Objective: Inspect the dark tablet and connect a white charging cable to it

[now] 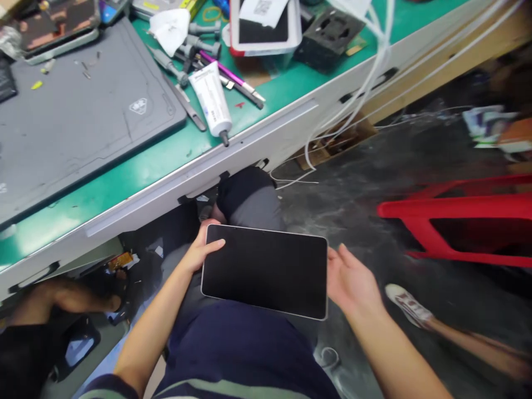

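A tablet [266,271] with a dark screen and a thin light rim lies face up above my lap. My left hand [203,249] grips its left end, thumb on the front and fingers behind. At the opposite end, my right hand [353,280] is turned palm up against the edge. Its thumb stands off the screen, and its other fingers are partly hidden by the tablet's edge, seemingly supporting it from below.
On the green bench top [174,158] lie a closed grey laptop [83,111], a white tube [211,102], tweezers [189,108], several screwdrivers and a small fan [330,36]. White cables [366,88] hang over the edge. A red plastic chair [457,210] and another person's foot [409,305] are on the right.
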The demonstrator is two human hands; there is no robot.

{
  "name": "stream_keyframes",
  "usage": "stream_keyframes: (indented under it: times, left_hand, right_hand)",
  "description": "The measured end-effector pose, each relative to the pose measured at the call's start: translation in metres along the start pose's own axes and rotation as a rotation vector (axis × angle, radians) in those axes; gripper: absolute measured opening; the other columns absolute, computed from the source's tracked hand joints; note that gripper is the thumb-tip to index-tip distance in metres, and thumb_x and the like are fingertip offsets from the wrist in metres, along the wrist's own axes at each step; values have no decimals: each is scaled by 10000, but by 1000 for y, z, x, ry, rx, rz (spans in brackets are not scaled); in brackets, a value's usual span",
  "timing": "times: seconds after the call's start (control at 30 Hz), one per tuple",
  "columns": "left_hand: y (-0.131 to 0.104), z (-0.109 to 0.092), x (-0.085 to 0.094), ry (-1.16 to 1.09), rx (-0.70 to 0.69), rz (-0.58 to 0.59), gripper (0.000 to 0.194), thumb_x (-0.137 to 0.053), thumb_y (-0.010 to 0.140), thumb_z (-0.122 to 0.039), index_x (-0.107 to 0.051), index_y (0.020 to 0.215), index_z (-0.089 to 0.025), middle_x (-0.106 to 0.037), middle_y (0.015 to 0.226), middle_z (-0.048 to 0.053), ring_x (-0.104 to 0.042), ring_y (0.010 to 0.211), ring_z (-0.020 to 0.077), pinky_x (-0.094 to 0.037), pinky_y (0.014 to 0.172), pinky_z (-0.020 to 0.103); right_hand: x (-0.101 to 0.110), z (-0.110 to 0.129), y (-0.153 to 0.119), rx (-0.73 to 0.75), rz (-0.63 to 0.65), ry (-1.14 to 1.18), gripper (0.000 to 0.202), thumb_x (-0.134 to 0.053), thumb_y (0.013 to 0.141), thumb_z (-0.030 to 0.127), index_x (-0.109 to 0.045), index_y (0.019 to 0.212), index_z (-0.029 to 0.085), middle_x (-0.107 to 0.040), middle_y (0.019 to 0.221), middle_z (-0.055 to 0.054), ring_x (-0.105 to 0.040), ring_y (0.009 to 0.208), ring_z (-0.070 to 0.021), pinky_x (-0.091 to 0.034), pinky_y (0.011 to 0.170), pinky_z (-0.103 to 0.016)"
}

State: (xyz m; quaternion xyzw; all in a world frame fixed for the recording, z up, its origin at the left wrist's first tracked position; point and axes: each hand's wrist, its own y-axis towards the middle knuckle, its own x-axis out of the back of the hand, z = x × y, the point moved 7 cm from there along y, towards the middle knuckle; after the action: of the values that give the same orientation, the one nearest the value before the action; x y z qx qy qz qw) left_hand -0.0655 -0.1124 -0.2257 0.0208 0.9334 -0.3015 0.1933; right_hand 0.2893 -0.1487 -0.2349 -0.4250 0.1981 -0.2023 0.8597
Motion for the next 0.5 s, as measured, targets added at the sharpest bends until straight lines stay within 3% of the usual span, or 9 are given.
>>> stream_keyframes:
  times: [0.13,0.4,0.5]
  left_hand:
    - [-1,4,3,2,3,7,659,-975,716,-389,-624,1257,-255,-676,1154,8,-660,1048,222,-545,947,342]
    - [-3,11,9,-28,66,-14,507,-811,919,-263,-611,1382,-210,-679,1246,70,-679,1073,257,-585,957,452]
    - [-5,8,11,-56,80,-43,627,-920,800,-321,-606,1340,-265,-701,1177,23,-698,1057,251,-569,978,397]
  right_hand:
    - [1,-6,0,-108,-38,66,299,-474,1030,391,-678,859,255,-750,756,-54,-807,840,-277,-674,888,-481]
    - [-5,-7,3,-86,-44,110,247,-603,999,453,-699,947,231,-785,897,-50,-797,863,-262,-672,873,-483]
    - [-12,-3,5,-28,9,83,326,-648,1015,498,-702,965,181,-774,915,-51,-776,884,-223,-653,868,-451]
